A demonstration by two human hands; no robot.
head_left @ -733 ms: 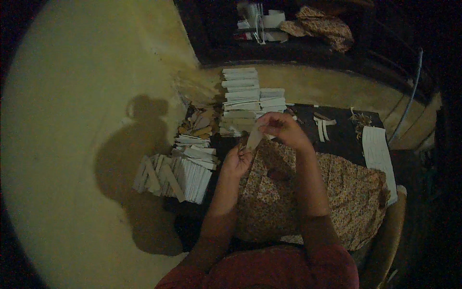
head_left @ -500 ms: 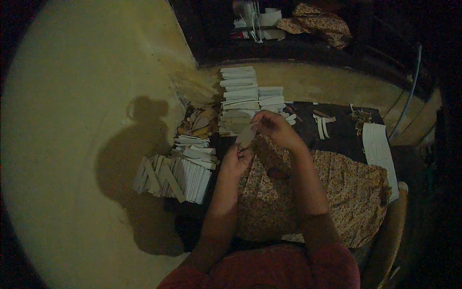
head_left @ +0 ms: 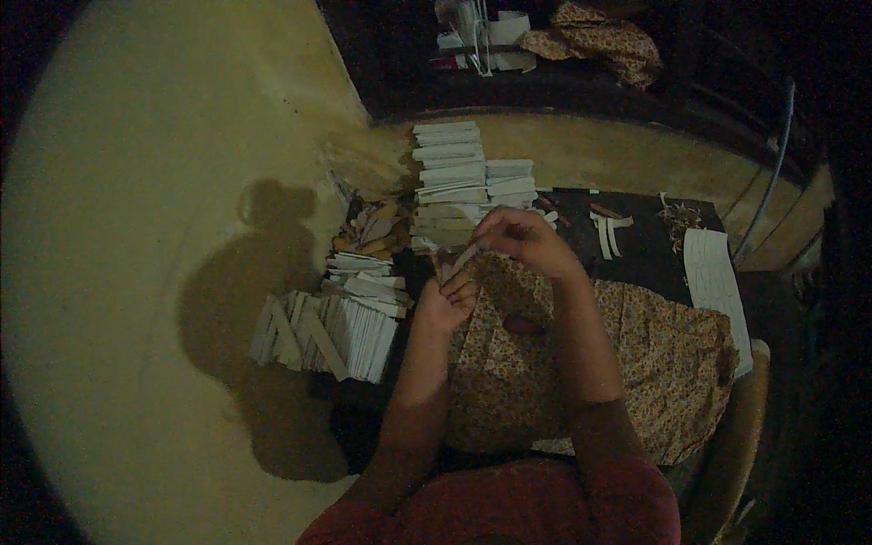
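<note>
Both hands are raised over a brown flower-patterned cloth [head_left: 668, 350]. Between them is a small pale strip [head_left: 463, 258], like paper or thin card, slanting up to the right. My left hand [head_left: 447, 304] is closed on its lower end. The fingertips of my right hand [head_left: 527, 238] pinch its upper end. Another narrow pale edge rises by the left fingers; whether it belongs to the same strip I cannot tell. Below the hands a dark oval thing [head_left: 522, 324] lies on the cloth.
Stacks of white strips [head_left: 450, 168] stand at the back, beside brownish leaf-like pieces [head_left: 372, 227]. A packed row of strips [head_left: 359, 338] lies left of my left forearm. At right are curved white strips [head_left: 607, 236], thin scraps [head_left: 679, 216] and a white sheet [head_left: 713, 272].
The strip has turned from showing its broad face to a narrow, slanted one. My left fingers have shifted their hold on it, while the right hand stays nearly in place.
</note>
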